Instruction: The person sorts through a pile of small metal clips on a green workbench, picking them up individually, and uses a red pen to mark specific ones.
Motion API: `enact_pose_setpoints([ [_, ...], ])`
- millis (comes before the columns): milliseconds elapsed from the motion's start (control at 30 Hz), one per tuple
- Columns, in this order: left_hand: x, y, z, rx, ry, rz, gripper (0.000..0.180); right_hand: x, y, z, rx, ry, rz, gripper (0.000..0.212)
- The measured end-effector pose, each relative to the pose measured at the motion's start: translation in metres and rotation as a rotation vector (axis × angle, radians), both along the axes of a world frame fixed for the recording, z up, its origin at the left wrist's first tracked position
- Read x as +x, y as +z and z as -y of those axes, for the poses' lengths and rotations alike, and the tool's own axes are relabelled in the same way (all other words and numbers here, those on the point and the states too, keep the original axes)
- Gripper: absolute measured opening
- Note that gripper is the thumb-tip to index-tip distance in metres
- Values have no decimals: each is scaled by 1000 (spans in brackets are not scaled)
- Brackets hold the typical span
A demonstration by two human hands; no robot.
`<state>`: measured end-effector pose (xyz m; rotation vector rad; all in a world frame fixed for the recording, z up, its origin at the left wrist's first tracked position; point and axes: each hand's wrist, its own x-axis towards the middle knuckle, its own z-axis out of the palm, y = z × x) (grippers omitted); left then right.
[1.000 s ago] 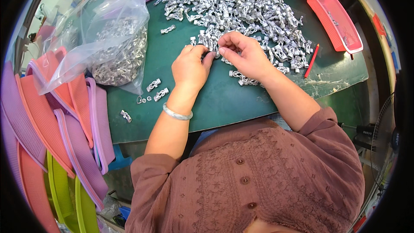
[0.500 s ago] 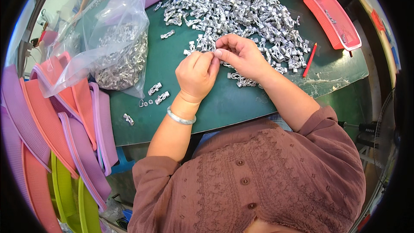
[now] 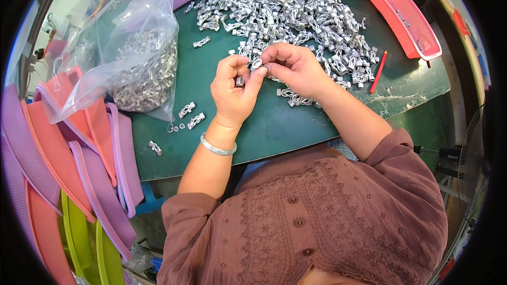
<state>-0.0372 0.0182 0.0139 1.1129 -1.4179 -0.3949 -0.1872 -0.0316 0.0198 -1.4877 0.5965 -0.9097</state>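
Green tabletop (image 3: 296, 132): scuffed toward the right corner, heaped with silver-ended looped cords (image 3: 296, 16) just beyond the hands, probably for easy reach.
Left hand (image 3: 232, 92): grasping a round silver piece (image 3: 256, 64) at the fingertips, with a second silver piece (image 3: 240, 81) tucked against curled fingers, perhaps to save reaching.
Right hand (image 3: 298, 68): meeting the first piece with bent thumb and forefinger, likely to steady; cannot tell if gripping.
Clear plastic bag (image 3: 153, 5): resting left of the heap, apparently to contain similar small parts.
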Motion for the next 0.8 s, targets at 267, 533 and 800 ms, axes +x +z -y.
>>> enact_pose_setpoints([
  [267, 5, -3, 4, -140, -96, 80, 14, 4, -6, 0, -152, -34, -19, 13],
  [533, 8, -10, 2, 49, -148, -114, 10, 5, -1, -3, -102, 50, -16, 21],
  [800, 11, -10, 7, 262, -257, -346, 9, -1, 10, -1, 327, 191, 114, 25],
])
